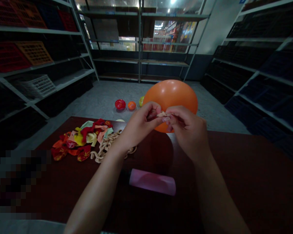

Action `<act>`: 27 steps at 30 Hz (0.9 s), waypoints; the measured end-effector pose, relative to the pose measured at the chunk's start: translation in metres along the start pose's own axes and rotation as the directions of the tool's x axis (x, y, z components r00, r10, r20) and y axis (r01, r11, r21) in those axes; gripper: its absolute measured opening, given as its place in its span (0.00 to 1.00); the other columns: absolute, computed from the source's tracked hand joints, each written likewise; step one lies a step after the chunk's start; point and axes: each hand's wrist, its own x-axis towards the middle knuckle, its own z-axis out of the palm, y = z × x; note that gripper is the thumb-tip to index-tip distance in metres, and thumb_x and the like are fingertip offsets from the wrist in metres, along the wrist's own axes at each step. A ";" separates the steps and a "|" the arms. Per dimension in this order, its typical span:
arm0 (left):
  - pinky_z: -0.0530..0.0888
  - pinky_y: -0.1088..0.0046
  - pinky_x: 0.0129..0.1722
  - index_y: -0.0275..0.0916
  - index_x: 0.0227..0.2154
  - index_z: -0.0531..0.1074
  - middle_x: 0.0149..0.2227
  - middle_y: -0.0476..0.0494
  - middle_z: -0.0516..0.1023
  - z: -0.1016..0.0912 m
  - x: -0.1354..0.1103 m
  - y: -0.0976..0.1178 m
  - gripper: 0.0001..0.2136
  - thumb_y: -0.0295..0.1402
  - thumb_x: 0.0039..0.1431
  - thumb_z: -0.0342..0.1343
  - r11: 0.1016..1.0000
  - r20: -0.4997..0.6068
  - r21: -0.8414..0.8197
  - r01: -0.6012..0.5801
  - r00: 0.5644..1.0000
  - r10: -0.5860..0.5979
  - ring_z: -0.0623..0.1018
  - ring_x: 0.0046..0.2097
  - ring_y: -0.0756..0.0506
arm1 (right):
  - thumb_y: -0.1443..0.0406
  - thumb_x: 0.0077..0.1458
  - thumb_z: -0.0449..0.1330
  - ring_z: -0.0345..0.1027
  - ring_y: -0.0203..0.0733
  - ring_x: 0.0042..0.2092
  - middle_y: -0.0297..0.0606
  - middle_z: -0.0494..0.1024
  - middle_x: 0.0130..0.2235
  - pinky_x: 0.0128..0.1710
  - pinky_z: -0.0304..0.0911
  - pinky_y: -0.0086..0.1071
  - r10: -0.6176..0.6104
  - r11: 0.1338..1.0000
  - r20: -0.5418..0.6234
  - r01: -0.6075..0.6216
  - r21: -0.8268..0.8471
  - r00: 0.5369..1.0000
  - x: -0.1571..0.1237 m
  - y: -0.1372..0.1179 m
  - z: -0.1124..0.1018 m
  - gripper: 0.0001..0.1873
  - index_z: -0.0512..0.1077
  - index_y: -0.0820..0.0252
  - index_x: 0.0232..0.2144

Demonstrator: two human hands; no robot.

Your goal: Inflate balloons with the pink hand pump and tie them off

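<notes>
An inflated orange balloon (172,96) floats above the far edge of the dark brown table (246,175). Both hands pinch its neck, which shows as a pale twisted bit between the fingertips. My left hand (141,125) is closed on the neck from the left, and my right hand (185,130) is closed on it from the right. A pink hand pump (152,182) lies on the table below my forearms. A heap of flat balloons (81,139) in red, yellow and pale green lies to the left, with a pile of beige ties or cords (104,148) beside it.
Small inflated balloons, red (120,104), orange (131,105) and yellow-green (141,101), lie on the grey floor beyond the table. Metal shelving lines left, back and right walls; crates in red and orange (34,52) and a white basket (37,85) sit on the left shelves.
</notes>
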 end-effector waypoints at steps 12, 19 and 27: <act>0.71 0.70 0.39 0.40 0.37 0.69 0.35 0.45 0.76 0.010 -0.008 -0.002 0.05 0.36 0.65 0.54 0.811 -0.250 0.485 -0.327 0.837 0.487 0.75 0.38 0.48 | 0.61 0.57 0.60 0.65 0.31 0.21 0.28 0.72 0.21 0.22 0.63 0.28 0.210 0.869 0.076 -0.221 0.442 0.975 -0.001 -0.020 0.008 0.07 0.72 0.58 0.32; 0.70 0.73 0.33 0.42 0.36 0.67 0.33 0.47 0.72 0.015 -0.004 -0.013 0.07 0.39 0.65 0.53 0.950 -0.490 0.265 -0.165 0.825 0.280 0.72 0.33 0.51 | 0.59 0.60 0.57 0.66 0.31 0.21 0.30 0.75 0.23 0.24 0.61 0.28 0.214 0.924 0.079 -0.228 0.308 0.974 -0.006 -0.021 0.015 0.09 0.69 0.57 0.31; 0.68 0.77 0.25 0.41 0.31 0.67 0.26 0.50 0.68 0.013 0.007 -0.017 0.14 0.47 0.65 0.50 0.987 -0.539 -0.162 -0.019 0.839 -0.072 0.69 0.26 0.53 | 0.64 0.61 0.54 0.68 0.39 0.30 0.36 0.75 0.27 0.32 0.56 0.34 0.020 0.961 0.050 -0.005 -0.276 0.999 -0.009 -0.024 0.020 0.08 0.70 0.57 0.30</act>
